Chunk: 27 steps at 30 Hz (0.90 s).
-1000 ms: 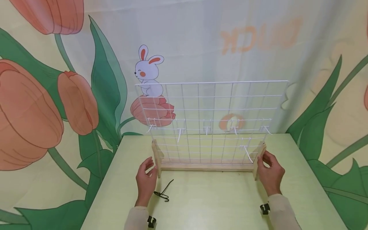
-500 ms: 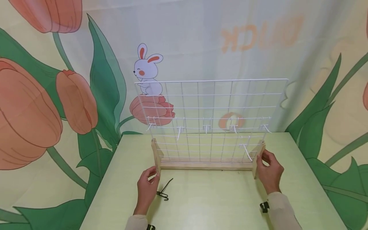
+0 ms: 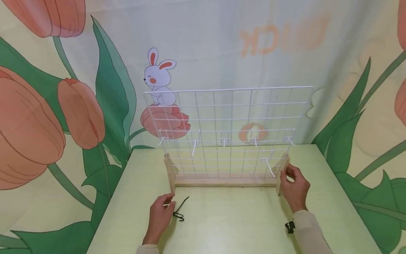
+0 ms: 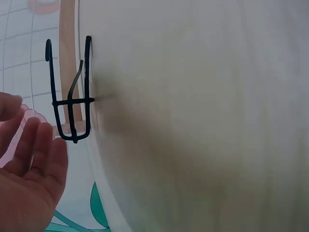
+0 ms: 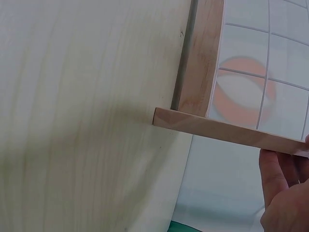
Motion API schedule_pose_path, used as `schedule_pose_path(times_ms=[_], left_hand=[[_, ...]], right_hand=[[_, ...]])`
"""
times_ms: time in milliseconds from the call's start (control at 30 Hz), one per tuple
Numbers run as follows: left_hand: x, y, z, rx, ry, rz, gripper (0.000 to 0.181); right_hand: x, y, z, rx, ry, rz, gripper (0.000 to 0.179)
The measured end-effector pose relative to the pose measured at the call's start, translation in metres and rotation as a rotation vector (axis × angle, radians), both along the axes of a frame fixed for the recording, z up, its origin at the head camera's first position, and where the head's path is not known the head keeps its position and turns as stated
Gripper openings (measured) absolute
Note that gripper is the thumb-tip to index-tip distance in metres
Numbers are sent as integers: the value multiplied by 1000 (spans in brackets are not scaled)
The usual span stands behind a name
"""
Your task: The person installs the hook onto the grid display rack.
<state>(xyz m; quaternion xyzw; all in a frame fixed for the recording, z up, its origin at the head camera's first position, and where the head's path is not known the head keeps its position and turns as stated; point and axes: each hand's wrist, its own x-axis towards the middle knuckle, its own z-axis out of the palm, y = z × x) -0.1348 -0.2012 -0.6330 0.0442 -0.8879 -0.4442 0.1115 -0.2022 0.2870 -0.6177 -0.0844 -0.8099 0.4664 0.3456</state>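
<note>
A white wire grid display rack [image 3: 222,120] stands upright on the table in a pale wooden base. Several white hooks hang on its mesh, such as a long one [image 3: 269,167] at lower right. My right hand [image 3: 295,187] holds the rack's right wooden upright [image 3: 283,174]; the right wrist view shows fingers [image 5: 273,171] against the wood. Just in front of the left upright [image 3: 169,173], my left hand [image 3: 160,215] has loosely bent fingers with nothing between them. Beside it a black wire hook [image 3: 179,214] lies on the table; the left wrist view shows this hook [image 4: 71,101] past the fingertips.
The pale wood-grain table [image 3: 228,218] extends in front of the rack. Behind it hangs a curtain [image 3: 206,42] printed with tulips and a rabbit. A black wrist device [image 3: 290,227] sits at the right sleeve.
My left hand has come down off the left upright, toward me and close to the black hook. The right hand stays on the right upright. The view has shifted slightly.
</note>
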Motion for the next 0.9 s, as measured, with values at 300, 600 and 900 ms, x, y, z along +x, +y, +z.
schedule_pose_path(times_ms=[300, 600, 900], left_hand=[[2, -12, 1, -184, -137, -151, 24], [3, -21, -3, -112, -170, -198, 23], [7, -21, -3, -128, -207, -196, 22]], right_hand=[[1, -1, 0, -2, -13, -9, 31], [1, -3, 1, -18, 23, 2, 30], [2, -3, 0, -1, -1, -16, 29]])
